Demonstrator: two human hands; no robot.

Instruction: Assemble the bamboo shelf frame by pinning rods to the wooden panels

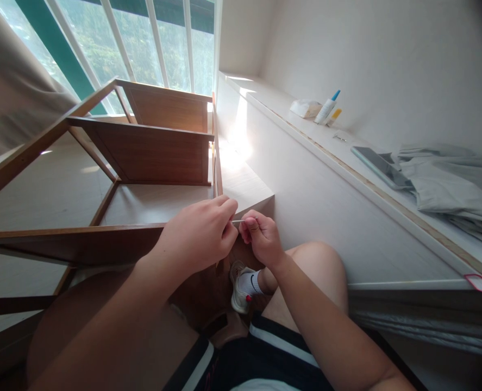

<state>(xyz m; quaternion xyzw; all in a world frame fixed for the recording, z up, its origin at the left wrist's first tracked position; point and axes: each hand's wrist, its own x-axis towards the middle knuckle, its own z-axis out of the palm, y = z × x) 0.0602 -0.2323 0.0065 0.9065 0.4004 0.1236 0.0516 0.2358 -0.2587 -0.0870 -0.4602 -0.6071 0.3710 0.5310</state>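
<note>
Close together in front of my body, my left hand and my right hand are both closed. A thin, pale strand or stick spans the short gap between their fingers. Each hand pinches one end of it; its exact kind is too small to tell. Just beyond and left of my left hand stands a brown wooden rack with several slats and panels. My left wrist overlaps the rack's near panel, which is partly hidden by the arm.
To the right runs a white ledge holding a tissue pack, a white tube with a blue cap, a phone and folded grey cloth. A barred window and a curtain are beyond the rack.
</note>
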